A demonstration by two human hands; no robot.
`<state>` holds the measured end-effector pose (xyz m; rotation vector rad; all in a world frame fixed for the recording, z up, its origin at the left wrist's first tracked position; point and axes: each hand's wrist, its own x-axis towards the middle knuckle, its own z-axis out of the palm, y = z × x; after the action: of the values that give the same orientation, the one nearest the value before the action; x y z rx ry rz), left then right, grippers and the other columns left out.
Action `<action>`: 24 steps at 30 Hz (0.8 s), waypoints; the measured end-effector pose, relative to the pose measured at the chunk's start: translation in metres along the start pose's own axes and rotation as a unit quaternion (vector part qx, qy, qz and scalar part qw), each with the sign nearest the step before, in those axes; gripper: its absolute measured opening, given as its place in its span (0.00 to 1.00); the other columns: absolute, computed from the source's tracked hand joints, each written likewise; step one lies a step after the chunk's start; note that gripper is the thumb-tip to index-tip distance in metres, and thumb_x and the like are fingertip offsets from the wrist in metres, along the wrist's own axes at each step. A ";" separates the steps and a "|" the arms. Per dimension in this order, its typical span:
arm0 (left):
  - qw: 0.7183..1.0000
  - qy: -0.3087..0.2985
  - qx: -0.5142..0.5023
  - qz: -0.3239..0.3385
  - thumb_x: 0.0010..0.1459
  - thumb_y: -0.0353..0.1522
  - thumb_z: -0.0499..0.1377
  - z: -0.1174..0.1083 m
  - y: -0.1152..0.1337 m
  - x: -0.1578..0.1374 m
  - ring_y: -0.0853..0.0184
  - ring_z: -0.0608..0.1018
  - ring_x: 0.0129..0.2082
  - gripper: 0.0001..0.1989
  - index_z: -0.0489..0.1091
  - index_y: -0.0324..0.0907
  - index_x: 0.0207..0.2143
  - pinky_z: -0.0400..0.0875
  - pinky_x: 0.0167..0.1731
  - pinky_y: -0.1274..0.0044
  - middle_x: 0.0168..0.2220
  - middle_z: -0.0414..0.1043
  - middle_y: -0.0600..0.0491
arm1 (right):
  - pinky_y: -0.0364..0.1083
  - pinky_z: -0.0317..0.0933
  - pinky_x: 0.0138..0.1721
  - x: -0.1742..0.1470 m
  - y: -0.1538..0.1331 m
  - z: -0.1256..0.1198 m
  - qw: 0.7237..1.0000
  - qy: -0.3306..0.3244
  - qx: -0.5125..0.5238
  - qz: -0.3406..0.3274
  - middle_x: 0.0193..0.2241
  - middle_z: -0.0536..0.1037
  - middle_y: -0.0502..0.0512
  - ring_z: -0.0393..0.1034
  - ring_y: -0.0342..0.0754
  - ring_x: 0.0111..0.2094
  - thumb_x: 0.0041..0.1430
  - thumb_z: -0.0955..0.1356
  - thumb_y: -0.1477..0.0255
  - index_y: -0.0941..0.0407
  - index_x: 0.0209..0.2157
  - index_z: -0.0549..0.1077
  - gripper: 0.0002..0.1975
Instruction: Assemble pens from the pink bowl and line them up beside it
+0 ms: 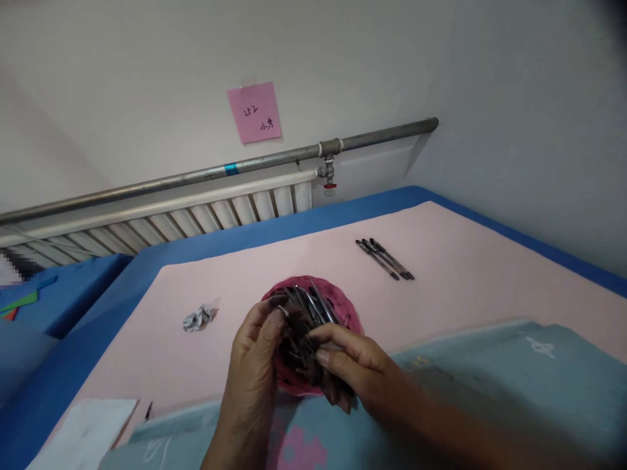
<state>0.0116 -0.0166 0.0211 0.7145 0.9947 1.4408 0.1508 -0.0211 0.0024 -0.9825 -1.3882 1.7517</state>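
Observation:
A round pink-red basket (350, 300) stands in front of me, filled with dark and clear pen pieces (318, 303). Over its left side, my left hand (257, 343) has thumb and fingers closed on a dark, slim pen part (285, 314) with a shiny end. My right hand (360, 359) pinches dark pen parts at the basket's right front. Some dark pieces jut out below its fingers. Shadow and overlap hide exactly which pieces each hand grips. Farther right, several black-capped clear pens (385, 259) lie side by side on the pink sheet.
Crumpled paper (198, 318) lies left of the basket on the pink table sheet (235, 274). White paper (88, 431) and a small dark piece (148, 410) are at the near left. Grey-green cloth (490, 365) covers the front. A radiator (206, 212) and pipe (171, 183) run behind the blue table edge.

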 end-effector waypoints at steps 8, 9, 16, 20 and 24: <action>0.996 0.058 0.038 -0.048 0.44 0.32 0.65 -0.005 0.000 0.002 0.74 0.75 0.26 0.08 0.74 0.41 0.29 0.69 0.27 0.85 0.27 0.75 0.55 | 0.37 0.51 0.16 0.002 0.005 -0.002 1.000 0.008 -0.019 0.016 0.15 0.64 0.43 0.56 0.37 0.14 0.57 0.59 0.69 0.56 0.36 0.66 0.08; 0.996 0.057 0.044 -0.048 0.45 0.33 0.64 -0.005 0.000 0.002 0.72 0.75 0.29 0.09 0.74 0.41 0.32 0.69 0.30 0.84 0.30 0.76 0.54 | 0.38 0.52 0.16 0.002 0.005 -0.004 0.999 0.007 -0.033 0.013 0.16 0.64 0.44 0.57 0.37 0.15 0.58 0.59 0.70 0.56 0.36 0.66 0.08; 0.994 0.042 0.082 -0.065 0.43 0.33 0.66 -0.008 -0.005 0.003 0.71 0.75 0.26 0.06 0.73 0.42 0.26 0.70 0.28 0.82 0.27 0.74 0.55 | 0.38 0.56 0.22 -0.001 0.000 -0.009 0.993 0.021 -0.109 -0.035 0.17 0.66 0.45 0.60 0.38 0.19 0.57 0.60 0.72 0.55 0.34 0.69 0.07; 0.991 0.051 0.068 -0.102 0.39 0.33 0.67 -0.009 0.000 0.004 0.66 0.77 0.30 0.11 0.75 0.40 0.29 0.71 0.30 0.80 0.29 0.77 0.50 | 0.38 0.55 0.20 0.000 -0.001 -0.010 0.999 0.000 -0.047 0.001 0.17 0.66 0.46 0.60 0.39 0.18 0.57 0.60 0.70 0.55 0.34 0.68 0.07; 0.989 0.051 0.031 -0.134 0.39 0.35 0.67 -0.007 0.003 0.006 0.63 0.77 0.31 0.17 0.75 0.39 0.35 0.71 0.28 0.78 0.31 0.77 0.47 | 0.38 0.51 0.16 0.001 0.001 -0.010 0.998 -0.022 0.014 0.056 0.15 0.64 0.45 0.56 0.38 0.15 0.56 0.59 0.65 0.56 0.35 0.68 0.11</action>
<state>0.0031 -0.0121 0.0194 0.5330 1.1714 1.2250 0.1588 -0.0162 0.0003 -1.0299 -1.3548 1.8806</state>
